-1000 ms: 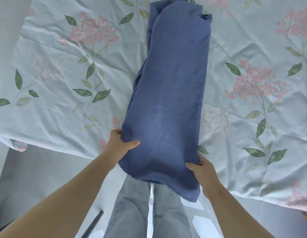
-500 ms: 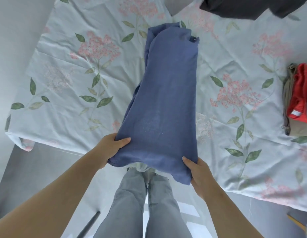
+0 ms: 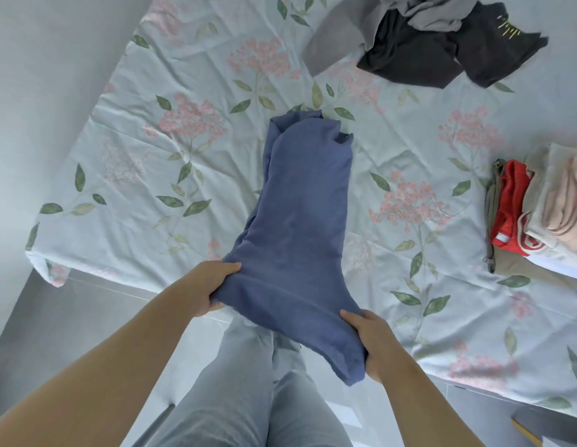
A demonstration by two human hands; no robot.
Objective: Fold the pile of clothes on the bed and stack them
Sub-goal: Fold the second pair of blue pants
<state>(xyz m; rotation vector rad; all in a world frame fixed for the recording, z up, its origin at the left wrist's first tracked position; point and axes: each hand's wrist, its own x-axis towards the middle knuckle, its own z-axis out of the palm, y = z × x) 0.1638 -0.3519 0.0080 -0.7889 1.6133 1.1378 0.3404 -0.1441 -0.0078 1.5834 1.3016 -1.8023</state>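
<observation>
Floral bedsheet (image 3: 119, 175), near edge: blue garment (image 3: 300, 227) folded lengthwise, near end now lifted clear, gripped by left hand (image 3: 213, 291) and right hand (image 3: 374, 343). Likely ready for halving, then folded stack (image 3: 539, 214) at right edge.

A blue garment (image 3: 300, 227), folded lengthwise into a long narrow strip, lies on the bed (image 3: 119, 175) with its far end bunched. Its near end hangs past the bed edge, gripped at both corners by the left hand (image 3: 213, 288) and right hand (image 3: 374, 343). At the far right, a black garment (image 3: 419, 56) and a grey garment (image 3: 338, 43) lie heaped together. By the right edge sits a folded stack (image 3: 539, 214) of red, olive, beige and pale pink pieces
</observation>
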